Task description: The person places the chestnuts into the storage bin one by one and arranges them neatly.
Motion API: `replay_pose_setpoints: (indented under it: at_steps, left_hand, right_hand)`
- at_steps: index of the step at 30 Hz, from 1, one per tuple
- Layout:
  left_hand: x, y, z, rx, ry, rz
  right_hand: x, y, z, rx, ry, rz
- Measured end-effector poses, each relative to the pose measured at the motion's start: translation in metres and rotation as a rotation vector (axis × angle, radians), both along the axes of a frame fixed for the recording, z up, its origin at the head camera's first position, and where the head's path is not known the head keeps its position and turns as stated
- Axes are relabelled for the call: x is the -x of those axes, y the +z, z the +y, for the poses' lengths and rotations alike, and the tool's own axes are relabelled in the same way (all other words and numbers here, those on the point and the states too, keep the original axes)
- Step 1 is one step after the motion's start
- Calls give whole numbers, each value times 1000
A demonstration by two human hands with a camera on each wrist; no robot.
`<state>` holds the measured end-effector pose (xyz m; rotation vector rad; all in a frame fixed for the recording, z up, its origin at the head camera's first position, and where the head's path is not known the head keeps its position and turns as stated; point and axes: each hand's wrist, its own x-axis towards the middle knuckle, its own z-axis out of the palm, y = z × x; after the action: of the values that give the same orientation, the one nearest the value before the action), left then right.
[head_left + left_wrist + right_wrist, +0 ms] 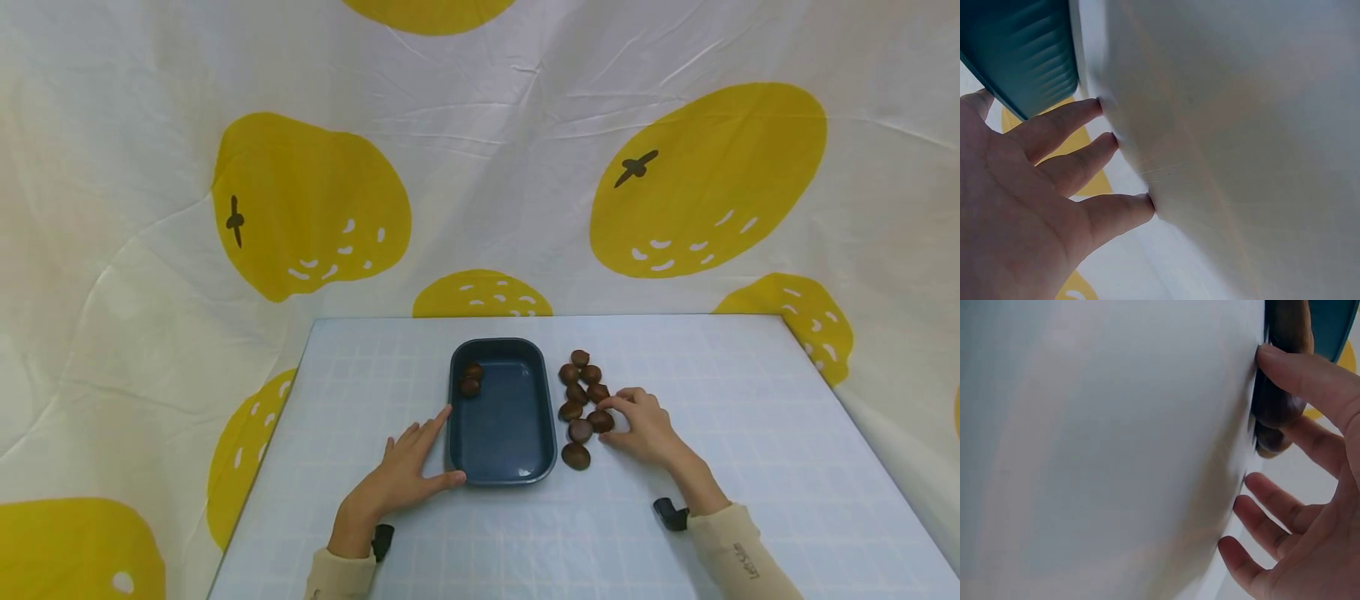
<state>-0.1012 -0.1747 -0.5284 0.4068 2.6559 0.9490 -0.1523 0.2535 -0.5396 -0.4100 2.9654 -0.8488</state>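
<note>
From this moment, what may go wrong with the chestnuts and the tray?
The right hand grips a chestnut that sits beside another chestnut, so lifting it might make that one roll. The held one, being rounded, could also slip. The left hand touches the left side of the tray; pushing might slide it into the nearby chestnuts.

I count one blue tray point(512, 433), two chestnuts point(470, 387) inside it and nine loose chestnuts point(601, 422) beside it on one table point(750, 400), eleven altogether, plus my one left hand point(405, 472), one right hand point(645, 427), two sleeves point(742, 552) and two black wrist devices point(670, 514).
</note>
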Motion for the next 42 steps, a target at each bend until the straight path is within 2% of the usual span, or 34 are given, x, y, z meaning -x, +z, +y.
replay_pose_setpoints:
  at_steps: [11,23,33,42]
  left_hand:
    - [2,-3,0,13,-11,-2]
    - [0,0,-1,5,-1,0]
    - [0,-1,-1,9,0,-4]
    - [1,0,-1,0,-9,-4]
  right_hand:
    - [-6,4,0,-37,-25,42]
    - [-6,24,0,113,-37,30]
    - [7,45,-23,222,26,30]
    - [19,61,-48,266,102,52]
